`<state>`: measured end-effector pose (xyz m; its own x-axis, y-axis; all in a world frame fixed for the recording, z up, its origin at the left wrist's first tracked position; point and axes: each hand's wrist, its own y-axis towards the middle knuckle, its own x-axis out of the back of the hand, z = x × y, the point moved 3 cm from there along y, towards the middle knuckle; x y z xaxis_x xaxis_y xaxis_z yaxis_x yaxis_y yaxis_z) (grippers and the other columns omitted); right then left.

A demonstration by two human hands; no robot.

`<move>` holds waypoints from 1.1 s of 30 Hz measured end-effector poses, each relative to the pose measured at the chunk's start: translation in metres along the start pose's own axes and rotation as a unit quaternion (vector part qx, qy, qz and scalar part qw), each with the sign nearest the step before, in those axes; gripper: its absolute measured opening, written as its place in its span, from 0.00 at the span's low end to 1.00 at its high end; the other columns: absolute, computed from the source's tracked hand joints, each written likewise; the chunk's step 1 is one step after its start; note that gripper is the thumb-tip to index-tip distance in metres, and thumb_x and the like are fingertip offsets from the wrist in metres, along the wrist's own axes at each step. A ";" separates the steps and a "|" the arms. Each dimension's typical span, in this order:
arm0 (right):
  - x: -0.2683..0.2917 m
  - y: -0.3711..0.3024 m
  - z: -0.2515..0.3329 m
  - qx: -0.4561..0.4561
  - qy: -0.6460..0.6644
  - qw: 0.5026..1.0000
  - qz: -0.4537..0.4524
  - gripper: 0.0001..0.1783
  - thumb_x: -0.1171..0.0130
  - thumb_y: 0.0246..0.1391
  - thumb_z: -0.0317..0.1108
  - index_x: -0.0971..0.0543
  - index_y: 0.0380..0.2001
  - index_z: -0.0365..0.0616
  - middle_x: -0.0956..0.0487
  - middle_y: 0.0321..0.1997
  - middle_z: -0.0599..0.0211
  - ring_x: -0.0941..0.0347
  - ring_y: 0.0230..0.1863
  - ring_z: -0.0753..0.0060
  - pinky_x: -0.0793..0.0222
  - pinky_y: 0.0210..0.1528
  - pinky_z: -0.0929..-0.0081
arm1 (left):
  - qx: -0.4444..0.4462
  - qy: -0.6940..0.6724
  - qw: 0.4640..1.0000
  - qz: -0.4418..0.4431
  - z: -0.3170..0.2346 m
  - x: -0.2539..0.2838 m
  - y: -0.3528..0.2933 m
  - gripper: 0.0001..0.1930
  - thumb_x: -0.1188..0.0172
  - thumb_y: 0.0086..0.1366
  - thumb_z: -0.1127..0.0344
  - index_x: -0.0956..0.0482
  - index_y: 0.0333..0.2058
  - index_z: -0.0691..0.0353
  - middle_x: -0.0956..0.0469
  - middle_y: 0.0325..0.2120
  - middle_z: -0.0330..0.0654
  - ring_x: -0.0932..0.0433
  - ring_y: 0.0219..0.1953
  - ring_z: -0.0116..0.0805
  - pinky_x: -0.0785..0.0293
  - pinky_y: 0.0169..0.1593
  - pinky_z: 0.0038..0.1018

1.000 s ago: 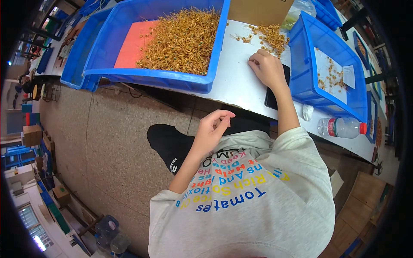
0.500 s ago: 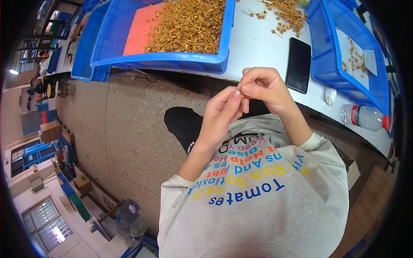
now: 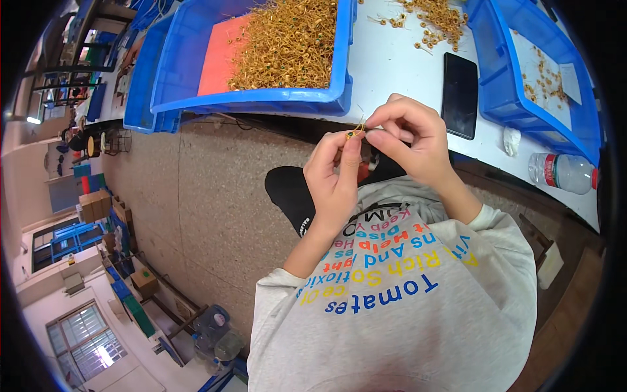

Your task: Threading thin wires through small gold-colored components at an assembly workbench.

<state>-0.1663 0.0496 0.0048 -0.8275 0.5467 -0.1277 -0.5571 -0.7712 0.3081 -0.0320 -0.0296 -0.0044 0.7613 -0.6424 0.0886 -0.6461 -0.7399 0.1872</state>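
Large blue bin (image 3: 261, 101) at the near edge of the white worktop (image 3: 398, 62), heaped with small yellow wire parts (image 3: 287, 42) beside an orange-red sheet (image 3: 219, 55). Second blue bin (image 3: 522, 98) to the right, a few loose parts and a white slip inside. Black phone (image 3: 460, 95) flat between the bins; clear bottle (image 3: 565, 172) with a red label band lying at the right end. Left hand (image 3: 334, 179) raised in front of the chest, thumb and forefinger pinched shut on a tiny yellow wire part (image 3: 354, 133). Right hand (image 3: 411, 140) arched over from the right, fingertips closed on the same part, touching the left grip. Both wrists bent inward, just below the worktop edge.
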 end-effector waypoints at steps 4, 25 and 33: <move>-0.003 0.002 0.009 0.034 -0.043 0.998 -0.035 0.04 0.36 0.48 0.21 0.19 0.29 0.39 0.31 0.22 0.77 0.47 0.20 0.86 0.51 0.23 0.88 | -0.033 0.024 0.999 0.005 0.002 -0.004 0.001 0.08 0.45 0.70 0.68 0.22 0.41 0.67 0.26 0.26 0.37 0.33 0.22 0.22 0.35 0.26 0.17; 0.006 -0.002 0.002 0.009 0.086 0.996 -0.001 0.03 0.37 0.51 0.21 0.18 0.30 0.38 0.27 0.24 0.74 0.44 0.21 0.86 0.49 0.23 0.89 | 0.138 -0.262 0.947 0.121 0.000 -0.013 -0.006 0.08 0.44 0.69 0.71 0.24 0.44 0.67 0.25 0.32 0.39 0.30 0.31 0.24 0.33 0.34 0.15; 0.002 -0.002 -0.004 -0.045 0.142 0.988 -0.045 0.02 0.37 0.52 0.22 0.18 0.30 0.38 0.28 0.23 0.75 0.44 0.21 0.88 0.50 0.24 0.92 | 0.132 -0.305 0.939 0.082 0.000 -0.011 -0.006 0.07 0.47 0.70 0.70 0.27 0.44 0.65 0.27 0.29 0.39 0.34 0.29 0.24 0.38 0.36 0.20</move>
<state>-0.1671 0.0514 -0.0002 -0.7541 0.5106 -0.4132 -0.6221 -0.7569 0.2001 -0.0364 -0.0186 -0.0067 0.5290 -0.6874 -0.4976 -0.8046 -0.5926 -0.0367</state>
